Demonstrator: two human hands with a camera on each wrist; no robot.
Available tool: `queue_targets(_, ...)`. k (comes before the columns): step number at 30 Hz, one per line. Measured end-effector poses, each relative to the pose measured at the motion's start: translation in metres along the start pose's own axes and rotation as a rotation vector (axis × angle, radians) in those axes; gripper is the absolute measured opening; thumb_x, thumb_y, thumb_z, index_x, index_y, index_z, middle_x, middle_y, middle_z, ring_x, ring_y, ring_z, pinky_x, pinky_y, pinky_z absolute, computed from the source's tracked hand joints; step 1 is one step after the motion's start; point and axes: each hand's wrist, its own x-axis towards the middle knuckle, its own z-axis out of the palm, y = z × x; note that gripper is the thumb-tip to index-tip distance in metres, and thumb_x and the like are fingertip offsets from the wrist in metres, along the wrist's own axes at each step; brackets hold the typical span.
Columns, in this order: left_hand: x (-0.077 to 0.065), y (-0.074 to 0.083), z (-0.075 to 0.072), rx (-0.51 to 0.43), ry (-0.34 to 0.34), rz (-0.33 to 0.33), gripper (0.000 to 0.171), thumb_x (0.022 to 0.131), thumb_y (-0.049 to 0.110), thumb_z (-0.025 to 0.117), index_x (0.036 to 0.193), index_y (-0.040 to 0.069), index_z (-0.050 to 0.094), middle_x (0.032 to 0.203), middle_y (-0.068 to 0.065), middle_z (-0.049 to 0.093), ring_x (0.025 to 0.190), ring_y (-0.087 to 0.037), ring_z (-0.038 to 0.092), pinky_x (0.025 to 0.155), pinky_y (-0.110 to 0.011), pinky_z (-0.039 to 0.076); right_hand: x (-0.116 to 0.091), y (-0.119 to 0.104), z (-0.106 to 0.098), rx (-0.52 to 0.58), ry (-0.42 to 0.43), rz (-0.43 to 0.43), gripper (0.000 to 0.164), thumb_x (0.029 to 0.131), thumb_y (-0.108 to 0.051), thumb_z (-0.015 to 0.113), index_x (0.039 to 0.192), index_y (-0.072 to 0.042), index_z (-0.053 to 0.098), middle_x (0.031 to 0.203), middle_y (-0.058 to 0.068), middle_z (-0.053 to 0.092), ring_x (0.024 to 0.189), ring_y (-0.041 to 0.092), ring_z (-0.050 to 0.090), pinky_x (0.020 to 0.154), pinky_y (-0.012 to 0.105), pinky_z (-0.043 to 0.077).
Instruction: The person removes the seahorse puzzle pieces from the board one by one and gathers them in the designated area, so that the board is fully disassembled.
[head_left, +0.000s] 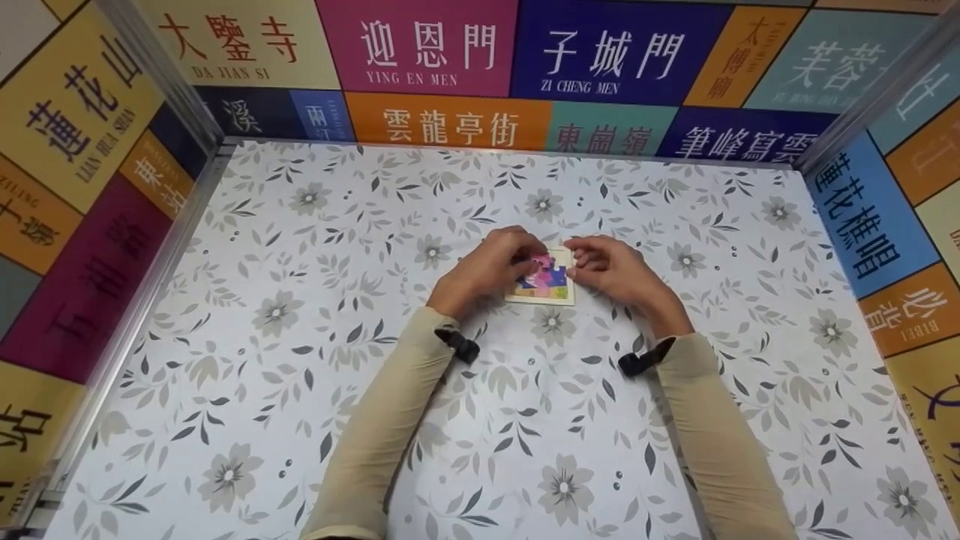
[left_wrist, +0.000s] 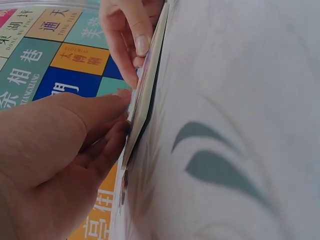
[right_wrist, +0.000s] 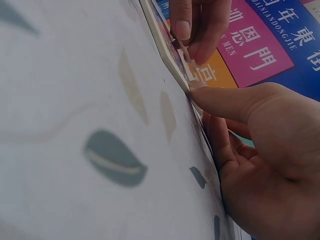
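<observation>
A small jigsaw puzzle (head_left: 545, 294) in a pale, thin frame lies flat on the table, with a pink figure on a blue and yellow picture. Over its upper left part, my left hand (head_left: 499, 259) pinches a small puzzle piece (right_wrist: 186, 52) between thumb and fingers; the piece is mostly hidden by the fingers. My right hand (head_left: 619, 274) is at the puzzle's right side, its thumb touching the frame edge and its index finger by the upper right corner. The left wrist view shows the frame (left_wrist: 145, 105) edge-on between both hands.
The table (head_left: 300, 420) has a white cover printed with grey flowers and leaves. Upright panels with coloured blocks and large characters (head_left: 431, 45) stand along its back, left and right sides. A black strap (head_left: 459, 346) sits on each sleeved wrist.
</observation>
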Motion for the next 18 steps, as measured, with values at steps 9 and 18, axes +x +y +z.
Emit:
queue_targets(9,-0.003,-0.006,-0.017,-0.059,0.113,-0.014,0.025,0.106,0.018,0.072,0.127,0.007,0.078,0.121,-0.011,0.075,0.111,-0.023,0.071,0.099,-0.033,0.058,0.005,0.018,-0.003,-0.015,0.009,0.002,0.055,0.100,-0.014,0.079,0.152,-0.007,0.061,0.131,0.020,0.064,0.107,0.014,0.063,0.090,0.011,0.051)
queue_targets(18,-0.020,-0.017,-0.038,-0.057,0.182,-0.028,0.027,0.104,0.016,0.073,0.129,0.005,0.077,0.122,-0.013,0.075,0.112,-0.026,0.072,0.103,-0.037,0.058,0.005,0.021,-0.004,0.011,-0.015,-0.009,0.056,0.102,-0.019,0.077,0.154,-0.010,0.059,0.136,0.019,0.063,0.110,0.013,0.063,0.090,0.012,0.052)
